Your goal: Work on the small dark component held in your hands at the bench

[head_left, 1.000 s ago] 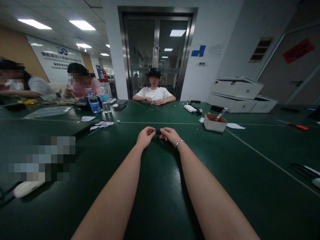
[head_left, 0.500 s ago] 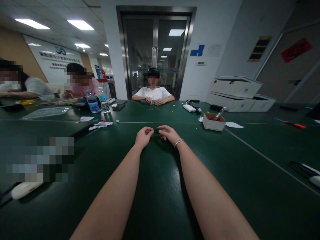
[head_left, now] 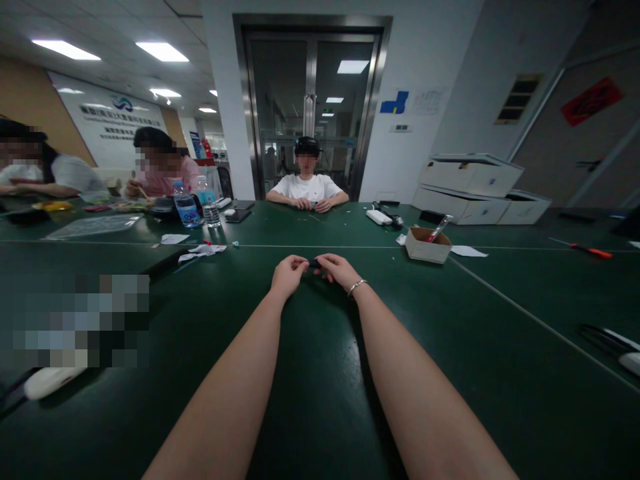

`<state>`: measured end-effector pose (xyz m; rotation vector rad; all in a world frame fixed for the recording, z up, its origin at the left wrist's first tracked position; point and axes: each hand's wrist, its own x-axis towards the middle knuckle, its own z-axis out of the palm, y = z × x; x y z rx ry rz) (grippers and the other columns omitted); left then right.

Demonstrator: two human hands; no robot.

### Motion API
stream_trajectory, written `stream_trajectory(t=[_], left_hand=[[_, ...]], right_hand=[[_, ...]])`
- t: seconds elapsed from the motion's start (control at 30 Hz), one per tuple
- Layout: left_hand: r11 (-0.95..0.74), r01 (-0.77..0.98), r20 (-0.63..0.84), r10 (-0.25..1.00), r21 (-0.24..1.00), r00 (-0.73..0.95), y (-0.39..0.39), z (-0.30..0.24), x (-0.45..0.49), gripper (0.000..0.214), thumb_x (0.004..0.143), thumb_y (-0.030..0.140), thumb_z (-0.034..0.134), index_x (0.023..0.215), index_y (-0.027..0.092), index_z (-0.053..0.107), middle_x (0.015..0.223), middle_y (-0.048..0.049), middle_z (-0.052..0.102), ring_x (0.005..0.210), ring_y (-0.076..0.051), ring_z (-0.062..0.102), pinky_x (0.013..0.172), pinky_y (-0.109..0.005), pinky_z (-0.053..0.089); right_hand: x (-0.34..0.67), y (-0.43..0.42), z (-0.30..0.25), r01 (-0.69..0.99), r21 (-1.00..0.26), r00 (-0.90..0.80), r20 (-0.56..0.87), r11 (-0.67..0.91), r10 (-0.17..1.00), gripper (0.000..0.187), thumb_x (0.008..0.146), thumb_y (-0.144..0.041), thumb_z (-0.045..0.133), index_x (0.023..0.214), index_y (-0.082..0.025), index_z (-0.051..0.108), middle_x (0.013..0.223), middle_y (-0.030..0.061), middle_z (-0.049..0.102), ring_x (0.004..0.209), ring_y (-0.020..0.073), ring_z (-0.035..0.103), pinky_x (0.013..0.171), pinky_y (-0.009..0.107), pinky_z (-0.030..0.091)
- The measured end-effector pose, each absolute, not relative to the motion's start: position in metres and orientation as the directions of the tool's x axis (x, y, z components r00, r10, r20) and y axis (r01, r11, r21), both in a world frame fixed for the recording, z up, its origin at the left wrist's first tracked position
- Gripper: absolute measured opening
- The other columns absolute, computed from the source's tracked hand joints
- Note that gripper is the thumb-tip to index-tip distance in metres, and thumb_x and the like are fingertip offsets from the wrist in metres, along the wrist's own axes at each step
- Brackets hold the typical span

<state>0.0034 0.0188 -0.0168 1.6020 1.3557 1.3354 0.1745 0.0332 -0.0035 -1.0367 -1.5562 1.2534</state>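
Between my two hands is a small dark object (head_left: pixel 314 264), too small to name, held just over the green table (head_left: pixel 320 373). My left hand (head_left: pixel 289 276) pinches its left end between thumb and fingers. From the other side, my right hand (head_left: pixel 340 271) grips the right end, the thumb and forefinger closed and the other fingers curled below. A silver bracelet (head_left: pixel 357 287) circles my right wrist. Much of the dark object is covered by my fingertips.
A small cardboard box (head_left: pixel 428 245) with a pen-like item stands right of my hands. Water bottles (head_left: pixel 186 205), crumpled paper (head_left: pixel 202 252) and a white device (head_left: pixel 55 381) lie left. A screwdriver (head_left: pixel 590 251) rests far right. A person (head_left: pixel 307 183) sits opposite; white boxes (head_left: pixel 467 190) are stacked behind.
My hands stay nearly in place, both still on the small dark object. Across the table, the person's hands have shifted slightly.
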Motion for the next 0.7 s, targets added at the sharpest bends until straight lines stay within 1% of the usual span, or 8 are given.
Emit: stream_trajectory(t=[0.03,0.13,0.27,0.37,0.4,0.53,0.63,0.7], left_hand=[[-0.26,0.305,0.288,0.957,0.916,-0.048,0.0187,-0.0169,0.0033,0.014,0.078,0.024,0.06,0.089,0.016,0.064,0.082,-0.0063,0.069,0.076,-0.016,0.065,0.075,-0.029,0.049],[-0.261,0.309,0.287,0.957,0.915,-0.043,0.0184,-0.0174,0.0032,0.015,0.079,0.025,0.059,0.09,0.017,0.064,0.083,-0.0064,0.069,0.076,-0.016,0.065,0.075,-0.03,0.049],[-0.26,0.323,0.285,0.958,0.91,-0.032,0.0189,-0.0183,0.003,0.015,0.079,0.027,0.059,0.09,0.017,0.064,0.085,-0.0063,0.069,0.077,-0.016,0.065,0.075,-0.03,0.049],[-0.244,0.332,0.273,0.961,0.911,-0.043,0.0194,-0.0185,0.0029,0.016,0.079,0.027,0.059,0.09,0.017,0.064,0.083,-0.0063,0.069,0.076,-0.016,0.065,0.076,-0.031,0.049],[-0.239,0.332,0.269,0.962,0.913,-0.046,0.0195,-0.0185,0.0029,0.016,0.079,0.028,0.059,0.09,0.017,0.064,0.083,-0.0062,0.069,0.076,-0.016,0.065,0.076,-0.031,0.049],[-0.243,0.331,0.273,0.961,0.912,-0.046,0.0194,-0.0186,0.0027,0.016,0.079,0.029,0.059,0.089,0.017,0.064,0.084,-0.0063,0.069,0.076,-0.016,0.065,0.076,-0.03,0.049],[-0.25,0.33,0.278,0.96,0.91,-0.041,0.0187,-0.0183,0.0026,0.016,0.079,0.029,0.059,0.09,0.018,0.064,0.084,-0.0064,0.069,0.076,-0.016,0.065,0.074,-0.03,0.049],[-0.247,0.326,0.275,0.961,0.913,-0.042,0.0183,-0.018,0.0027,0.016,0.079,0.028,0.058,0.09,0.018,0.064,0.084,-0.0063,0.069,0.076,-0.016,0.065,0.075,-0.03,0.049]], right_hand=[[0.1743,0.0331,-0.0034,0.086,-0.985,-0.29,0.121,0.152,0.949,0.02,0.078,-0.02,0.061,0.098,-0.015,0.059,0.069,-0.0016,0.063,0.036,0.0012,0.042,0.049,0.019,0.046],[0.1743,0.0329,-0.0031,0.048,-0.984,-0.286,0.152,0.173,0.946,0.034,0.071,-0.012,0.066,0.104,-0.018,0.057,0.078,-0.0021,0.064,0.039,0.0011,0.046,0.05,0.019,0.047],[0.175,0.0332,-0.0034,0.101,-0.981,-0.277,0.135,0.168,0.952,0.023,0.077,-0.02,0.062,0.1,-0.016,0.058,0.072,-0.0011,0.063,0.037,0.0021,0.045,0.046,0.019,0.045],[0.1754,0.0334,-0.0038,0.076,-0.977,-0.297,0.17,0.201,0.94,0.038,0.068,-0.011,0.067,0.104,-0.019,0.057,0.09,0.0013,0.065,0.044,0.0024,0.051,0.042,0.017,0.042],[0.1753,0.0334,-0.0037,0.068,-0.977,-0.289,0.176,0.204,0.941,0.04,0.067,-0.011,0.068,0.105,-0.019,0.056,0.092,0.0013,0.064,0.044,0.0022,0.051,0.043,0.017,0.043],[0.175,0.0326,-0.0026,0.107,-0.98,-0.278,0.135,0.17,0.951,0.026,0.076,-0.019,0.061,0.101,-0.016,0.057,0.077,0.0009,0.064,0.038,0.0021,0.046,0.043,0.018,0.043],[0.1752,0.0317,-0.0018,0.082,-0.975,-0.29,0.174,0.205,0.941,0.038,0.069,-0.012,0.065,0.105,-0.019,0.055,0.09,0.0021,0.065,0.044,0.003,0.051,0.041,0.017,0.041],[0.1753,0.0312,-0.0018,0.071,-0.977,-0.27,0.177,0.203,0.946,0.039,0.069,-0.013,0.065,0.106,-0.019,0.055,0.089,0.0013,0.065,0.041,0.002,0.049,0.044,0.018,0.044]])
